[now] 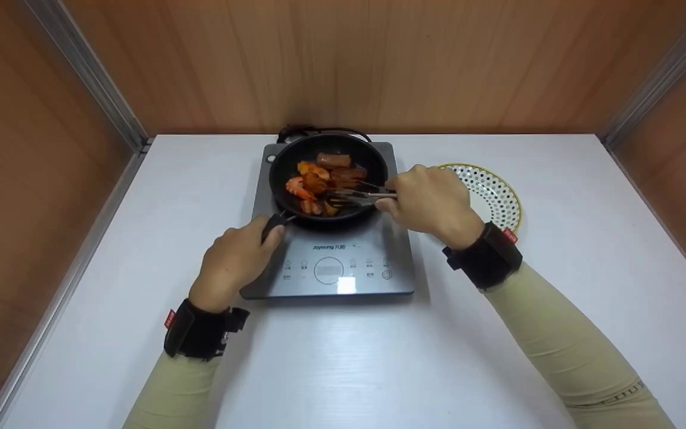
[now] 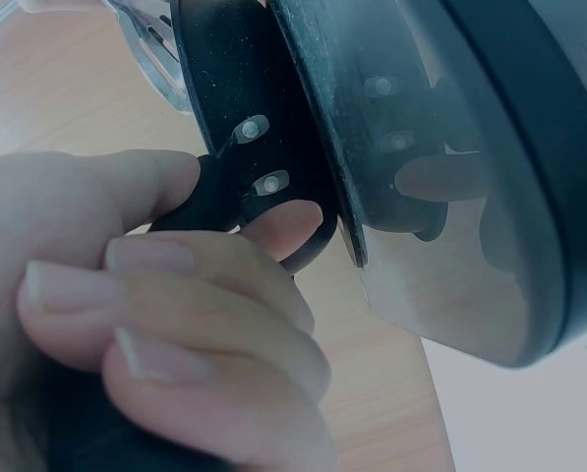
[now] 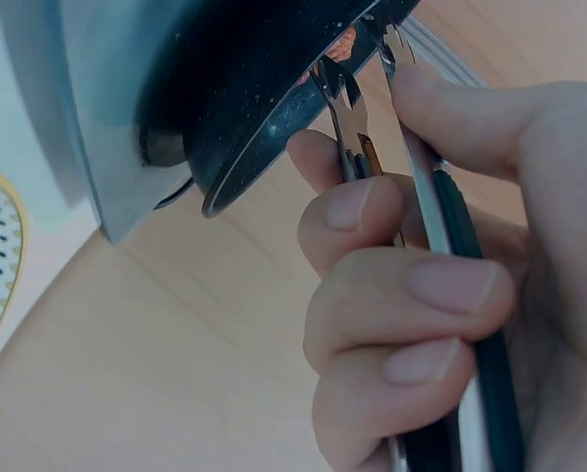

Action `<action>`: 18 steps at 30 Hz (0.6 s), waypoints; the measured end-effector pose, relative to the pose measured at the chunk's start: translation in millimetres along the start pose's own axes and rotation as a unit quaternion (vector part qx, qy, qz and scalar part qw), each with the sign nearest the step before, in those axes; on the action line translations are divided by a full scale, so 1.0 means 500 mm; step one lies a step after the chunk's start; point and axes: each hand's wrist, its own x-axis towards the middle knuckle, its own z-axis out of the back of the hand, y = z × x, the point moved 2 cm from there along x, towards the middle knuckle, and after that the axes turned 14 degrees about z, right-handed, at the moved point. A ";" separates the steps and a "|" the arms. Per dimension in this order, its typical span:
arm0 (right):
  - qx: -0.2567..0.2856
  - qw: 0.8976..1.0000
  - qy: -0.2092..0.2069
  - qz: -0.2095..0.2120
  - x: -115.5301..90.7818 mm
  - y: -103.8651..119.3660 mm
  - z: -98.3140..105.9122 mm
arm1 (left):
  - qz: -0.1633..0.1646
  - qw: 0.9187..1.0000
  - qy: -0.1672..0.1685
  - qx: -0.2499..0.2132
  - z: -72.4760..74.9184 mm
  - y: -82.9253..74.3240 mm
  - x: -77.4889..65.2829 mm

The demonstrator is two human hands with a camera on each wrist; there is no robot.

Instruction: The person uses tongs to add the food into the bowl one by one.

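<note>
A black frying pan point(image 1: 373, 164) sits on a grey induction cooker point(image 1: 373, 235). In it lie an orange shrimp point(image 1: 298, 188), brown sausage pieces point(image 1: 334, 160) and other orange-brown food pieces. My left hand point(image 1: 233, 262) grips the pan's black handle point(image 2: 187, 202), its fingers curled round it in the left wrist view. From the pan's right side, my right hand point(image 1: 432, 202) holds metal tongs point(image 3: 421, 177) with dark grips. Their two arms stand apart in the right wrist view, and the tips reach in among the food in the head view.
A dotted plate with a yellow rim point(image 1: 502, 196) is partly hidden behind my right hand. Black cable point(image 1: 349, 130) runs behind the pan by the wooden back wall point(image 1: 438, 65). Wooden panels also flank the white table point(image 1: 331, 369) on both sides.
</note>
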 end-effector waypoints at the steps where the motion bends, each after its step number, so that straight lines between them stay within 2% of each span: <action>1: -0.003 1.000 0.001 -0.002 -0.001 -0.002 0.000 | 0.001 1.000 0.000 0.001 0.000 0.000 0.000; 14: -0.023 1.000 -0.013 0.014 0.008 0.010 -0.011 | 0.009 1.000 0.010 0.000 -0.002 0.003 0.002; 18: -0.023 0.999 -0.030 0.018 0.011 0.015 -0.017 | 0.010 1.000 0.012 -0.001 -0.002 0.003 0.003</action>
